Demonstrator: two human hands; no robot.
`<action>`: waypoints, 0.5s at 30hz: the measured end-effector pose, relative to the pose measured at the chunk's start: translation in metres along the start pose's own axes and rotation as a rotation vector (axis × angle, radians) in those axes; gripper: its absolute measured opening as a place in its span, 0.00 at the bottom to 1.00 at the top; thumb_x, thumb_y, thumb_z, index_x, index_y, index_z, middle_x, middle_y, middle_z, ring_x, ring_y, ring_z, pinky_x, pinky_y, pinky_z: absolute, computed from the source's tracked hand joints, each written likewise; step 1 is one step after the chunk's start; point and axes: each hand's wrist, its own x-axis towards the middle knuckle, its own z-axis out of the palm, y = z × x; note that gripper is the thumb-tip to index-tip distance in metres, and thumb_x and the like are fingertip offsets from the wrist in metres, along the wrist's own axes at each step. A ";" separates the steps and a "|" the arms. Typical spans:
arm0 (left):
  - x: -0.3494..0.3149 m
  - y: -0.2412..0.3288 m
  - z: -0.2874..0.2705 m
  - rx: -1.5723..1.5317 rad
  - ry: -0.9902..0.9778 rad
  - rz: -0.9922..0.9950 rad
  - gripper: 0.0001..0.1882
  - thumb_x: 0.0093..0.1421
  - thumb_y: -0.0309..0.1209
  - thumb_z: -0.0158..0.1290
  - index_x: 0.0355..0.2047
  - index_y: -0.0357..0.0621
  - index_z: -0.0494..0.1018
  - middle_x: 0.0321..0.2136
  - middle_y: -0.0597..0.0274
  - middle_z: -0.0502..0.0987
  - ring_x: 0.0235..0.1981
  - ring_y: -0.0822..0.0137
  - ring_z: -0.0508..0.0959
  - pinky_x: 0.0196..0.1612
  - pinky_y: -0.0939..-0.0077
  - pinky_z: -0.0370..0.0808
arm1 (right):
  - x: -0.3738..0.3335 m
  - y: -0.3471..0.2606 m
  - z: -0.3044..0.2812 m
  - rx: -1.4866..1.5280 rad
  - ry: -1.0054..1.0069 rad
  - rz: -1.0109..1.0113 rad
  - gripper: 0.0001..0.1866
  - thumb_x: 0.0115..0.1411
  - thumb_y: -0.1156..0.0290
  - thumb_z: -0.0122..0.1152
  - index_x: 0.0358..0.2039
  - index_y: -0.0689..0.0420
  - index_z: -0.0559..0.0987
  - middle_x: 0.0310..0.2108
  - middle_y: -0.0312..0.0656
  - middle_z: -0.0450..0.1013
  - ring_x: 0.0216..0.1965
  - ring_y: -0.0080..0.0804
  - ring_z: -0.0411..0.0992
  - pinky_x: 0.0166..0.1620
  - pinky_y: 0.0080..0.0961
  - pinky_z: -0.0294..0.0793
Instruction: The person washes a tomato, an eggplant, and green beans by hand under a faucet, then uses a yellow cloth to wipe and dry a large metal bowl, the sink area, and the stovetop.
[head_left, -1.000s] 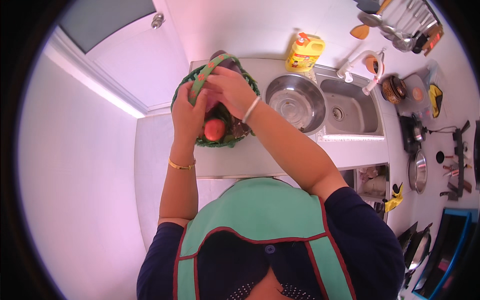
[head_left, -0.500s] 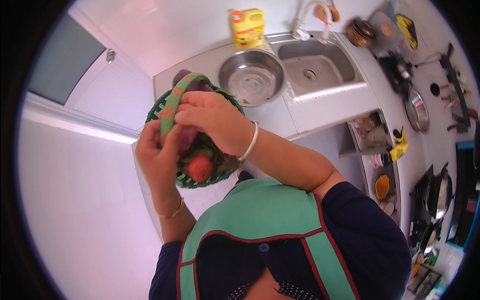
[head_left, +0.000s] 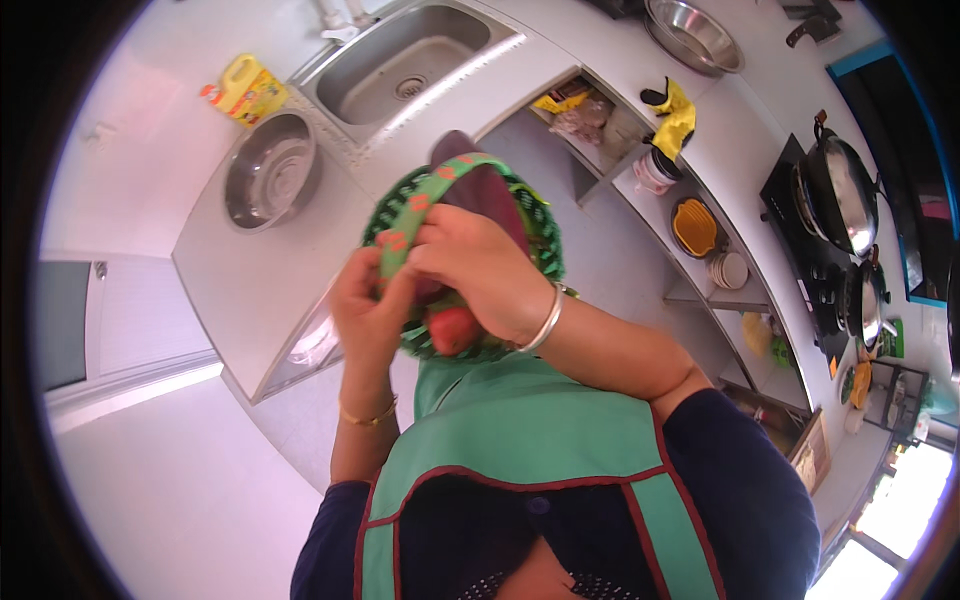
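Observation:
A green woven basket (head_left: pixel 552 250) hangs in front of my chest, its light green handle with orange flower marks (head_left: pixel 410 217) arching over the top. My left hand (head_left: pixel 372 298) has its fingers closed round the near-left part of the handle. Close against it, my right hand (head_left: pixel 474 258) grips the same handle, bent across the basket's mouth. Inside lie a dark purple eggplant (head_left: pixel 488 195), a red tomato (head_left: pixel 453 329) and some green leaves. My hands hide part of the contents.
At left a steel basin (head_left: pixel 272 172) stands on the counter beside a yellow jug (head_left: pixel 248 92) and a sink (head_left: pixel 400 60). Along the right run open shelves with an orange dish (head_left: pixel 697 228), then a wok (head_left: pixel 845 195) on the black stove (head_left: pixel 785 210).
My view has turned right: basin, jug and sink slide left, and the stove side comes further in. Both hands keep hold of the basket, which turns along with me.

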 end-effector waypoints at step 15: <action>0.170 -0.298 0.248 0.205 -0.555 -0.267 0.18 0.52 0.34 0.56 0.42 0.42 0.72 0.30 0.49 0.76 0.33 0.52 0.77 0.36 0.66 0.72 | 0.121 0.079 -0.385 0.071 0.770 0.163 0.04 0.54 0.76 0.53 0.32 0.55 0.72 0.33 0.36 0.72 0.35 0.25 0.71 0.39 0.23 0.69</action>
